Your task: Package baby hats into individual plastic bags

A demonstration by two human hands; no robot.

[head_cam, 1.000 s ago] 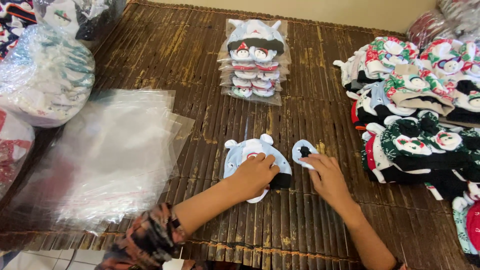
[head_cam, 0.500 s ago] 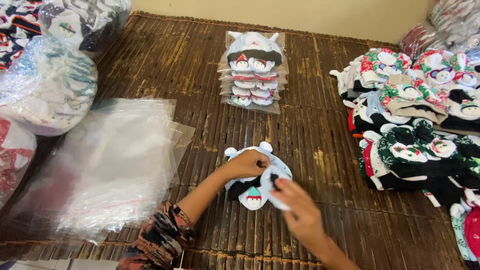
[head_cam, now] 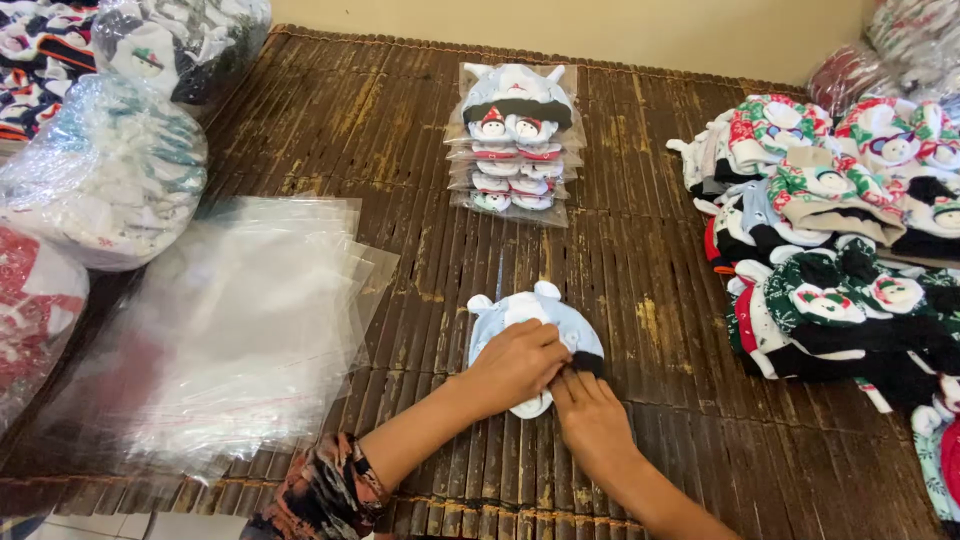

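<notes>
My left hand presses pale baby hat flat, lower centre; right hand pinches dark cuff. Folding step; next needs a neat tuck.

Bamboo mat covers the work surface. Stack of clear plastic bags lies left of centre. Stack of bagged hats sits at the far middle. Pile of loose patterned hats right. Big filled plastic sacks left edge.

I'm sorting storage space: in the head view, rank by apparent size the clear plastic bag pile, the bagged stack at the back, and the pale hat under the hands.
1. Pile of clear plastic bags
2. Stack of bagged hats
3. Pale blue knitted hat, partly covered by both hands, so unsure.
</notes>
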